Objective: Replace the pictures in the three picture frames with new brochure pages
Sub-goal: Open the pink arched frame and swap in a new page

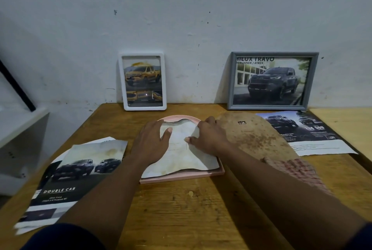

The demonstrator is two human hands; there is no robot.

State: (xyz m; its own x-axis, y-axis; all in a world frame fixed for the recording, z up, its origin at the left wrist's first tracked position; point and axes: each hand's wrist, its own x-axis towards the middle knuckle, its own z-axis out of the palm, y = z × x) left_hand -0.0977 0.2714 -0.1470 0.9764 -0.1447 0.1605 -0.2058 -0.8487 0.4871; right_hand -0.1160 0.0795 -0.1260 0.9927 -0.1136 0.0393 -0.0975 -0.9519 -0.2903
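The pink frame (181,177) lies flat mid-table with a stained page (181,156) on it. My left hand (150,141) presses the page's 9 o'clock side, fingers straight and spread. My right hand (209,135), at 2 o'clock, curls its fingers round the page's edge, with the thumb lying on top of the page.

The grey-framed picture (271,82) reads "HILUX TRAVO", the left brochure page (60,179) "DOUBLE CAB".

Both hands, left hand (150,143), right hand (207,136), pressing paper (181,155) on pink frame (181,177)
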